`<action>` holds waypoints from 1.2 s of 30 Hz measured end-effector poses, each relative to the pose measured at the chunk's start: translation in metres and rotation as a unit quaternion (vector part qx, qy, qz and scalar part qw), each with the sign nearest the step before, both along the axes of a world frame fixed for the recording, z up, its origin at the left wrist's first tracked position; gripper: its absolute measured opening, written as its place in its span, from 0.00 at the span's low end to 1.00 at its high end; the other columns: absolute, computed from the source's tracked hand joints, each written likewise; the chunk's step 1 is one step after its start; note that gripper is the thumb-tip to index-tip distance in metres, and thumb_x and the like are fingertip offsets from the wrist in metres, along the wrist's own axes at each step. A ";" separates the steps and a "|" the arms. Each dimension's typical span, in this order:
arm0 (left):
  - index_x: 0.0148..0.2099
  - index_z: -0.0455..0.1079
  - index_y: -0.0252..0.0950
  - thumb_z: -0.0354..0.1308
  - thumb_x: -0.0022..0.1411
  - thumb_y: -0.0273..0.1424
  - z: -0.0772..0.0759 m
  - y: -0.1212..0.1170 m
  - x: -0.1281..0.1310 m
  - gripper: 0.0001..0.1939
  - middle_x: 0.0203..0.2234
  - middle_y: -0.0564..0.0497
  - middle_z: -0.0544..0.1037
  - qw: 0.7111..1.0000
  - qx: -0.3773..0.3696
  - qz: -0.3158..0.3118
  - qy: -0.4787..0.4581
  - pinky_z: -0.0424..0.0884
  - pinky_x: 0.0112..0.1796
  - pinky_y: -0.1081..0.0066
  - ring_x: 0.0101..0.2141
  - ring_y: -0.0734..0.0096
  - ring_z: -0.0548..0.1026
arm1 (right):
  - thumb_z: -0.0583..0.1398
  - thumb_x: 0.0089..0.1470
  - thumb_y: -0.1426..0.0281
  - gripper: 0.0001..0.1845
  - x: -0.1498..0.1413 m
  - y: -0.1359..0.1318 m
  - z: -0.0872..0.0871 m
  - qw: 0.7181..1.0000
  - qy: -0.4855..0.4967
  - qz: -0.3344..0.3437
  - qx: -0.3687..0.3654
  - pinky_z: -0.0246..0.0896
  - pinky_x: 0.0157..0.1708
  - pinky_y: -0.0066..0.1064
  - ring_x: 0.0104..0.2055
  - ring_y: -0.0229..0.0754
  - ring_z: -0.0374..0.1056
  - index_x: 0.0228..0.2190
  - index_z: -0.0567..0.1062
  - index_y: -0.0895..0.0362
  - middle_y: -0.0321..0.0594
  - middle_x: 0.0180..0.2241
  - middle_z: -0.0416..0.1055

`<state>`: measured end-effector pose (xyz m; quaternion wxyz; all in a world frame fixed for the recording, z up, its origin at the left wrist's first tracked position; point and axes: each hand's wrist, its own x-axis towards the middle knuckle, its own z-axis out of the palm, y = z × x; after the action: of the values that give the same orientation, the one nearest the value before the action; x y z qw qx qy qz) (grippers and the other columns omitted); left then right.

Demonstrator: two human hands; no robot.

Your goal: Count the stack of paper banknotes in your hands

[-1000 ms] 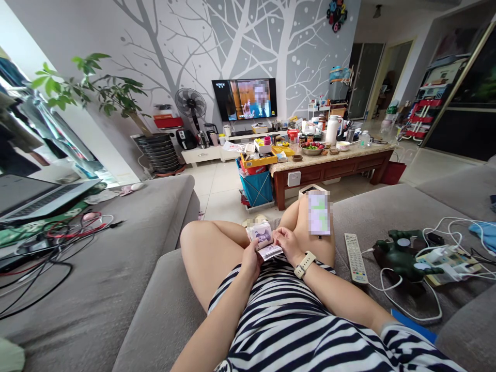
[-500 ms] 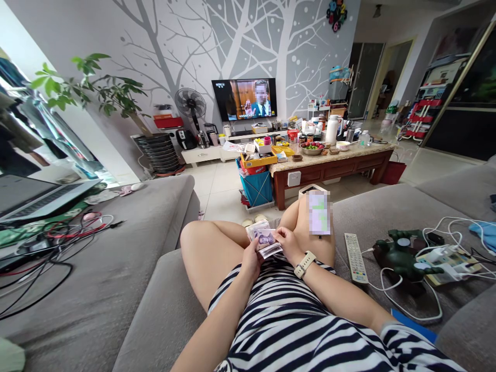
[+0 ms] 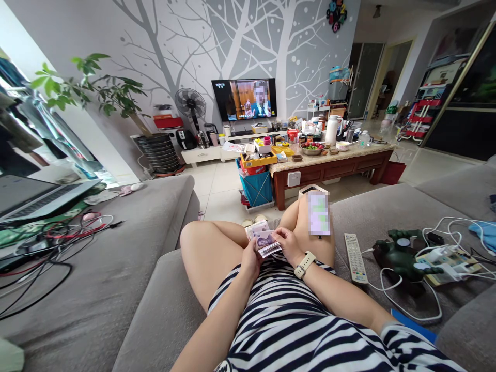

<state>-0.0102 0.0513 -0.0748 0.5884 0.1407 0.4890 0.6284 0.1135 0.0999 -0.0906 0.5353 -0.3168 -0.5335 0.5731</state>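
Above my lap, my left hand (image 3: pixel 251 257) grips a stack of purple banknotes (image 3: pixel 265 239) marked 5, its thumb lying over their near left side. At the stack's right edge, my right hand (image 3: pixel 287 243) pinches a note between thumb and fingers; a pale watch is on that wrist. The notes are fanned, with pale edges showing at the near side and more paper at the far left. A phone (image 3: pixel 319 213) with a blurred screen rests on my right thigh.
Right of me on the sofa lie a remote control (image 3: pixel 355 258), a dark green figure (image 3: pixel 405 258) and a power strip (image 3: pixel 451 264) with white cables. A laptop (image 3: pixel 42 201) and tangled cords are at left. Ahead stands a crowded coffee table (image 3: pixel 333 165) beside a blue bin (image 3: pixel 256 187).
The top banknote has shifted slightly lower between my hands, and the stack's near edges show a little differently. Both hands stay almost in the same place.
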 end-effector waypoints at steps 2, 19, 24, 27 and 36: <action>0.50 0.71 0.31 0.51 0.62 0.37 -0.002 0.001 -0.001 0.19 0.31 0.43 0.81 1.000 -0.003 0.004 0.001 0.76 0.35 0.67 0.31 0.66 0.79 | 0.63 0.46 0.58 0.14 0.000 0.000 0.000 1.000 0.003 0.005 -0.005 0.58 0.29 0.30 0.26 0.38 0.61 0.26 0.73 0.57 0.34 0.23 0.68; 0.47 0.73 0.31 0.53 0.61 0.36 -0.003 0.001 -0.002 0.17 0.31 0.44 0.81 1.000 -0.014 0.004 0.013 0.76 0.35 0.69 0.30 0.68 0.79 | 0.62 0.47 0.57 0.15 -0.001 0.001 -0.002 1.000 0.005 0.009 0.000 0.59 0.30 0.30 0.27 0.39 0.62 0.27 0.72 0.56 0.34 0.24 0.68; 0.47 0.72 0.31 0.52 0.61 0.35 -0.001 0.002 -0.001 0.16 0.29 0.44 0.80 1.000 -0.021 0.008 0.016 0.76 0.34 0.69 0.29 0.67 0.79 | 0.62 0.47 0.57 0.14 -0.001 0.001 -0.002 1.000 0.003 0.008 0.002 0.58 0.30 0.30 0.27 0.39 0.62 0.27 0.72 0.56 0.34 0.24 0.68; 0.48 0.71 0.31 0.52 0.61 0.34 -0.002 0.002 0.000 0.16 0.28 0.44 0.80 1.000 -0.023 0.010 0.018 0.75 0.35 0.69 0.30 0.67 0.79 | 0.62 0.47 0.56 0.15 -0.001 0.002 -0.003 1.000 0.002 0.009 0.002 0.58 0.30 0.30 0.27 0.39 0.62 0.27 0.72 0.56 0.34 0.24 0.68; 0.46 0.72 0.31 0.52 0.61 0.35 -0.005 0.003 -0.001 0.16 0.30 0.43 0.81 1.000 -0.011 -0.004 0.008 0.76 0.37 0.66 0.33 0.64 0.80 | 0.62 0.47 0.54 0.17 -0.002 0.002 -0.003 1.000 0.011 0.016 -0.007 0.55 0.26 0.29 0.24 0.38 0.59 0.26 0.71 0.56 0.33 0.21 0.65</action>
<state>-0.0111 0.0540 -0.0793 0.5885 0.1415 0.5001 0.6193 0.1119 0.1017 -0.0941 0.5298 -0.3059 -0.5289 0.5882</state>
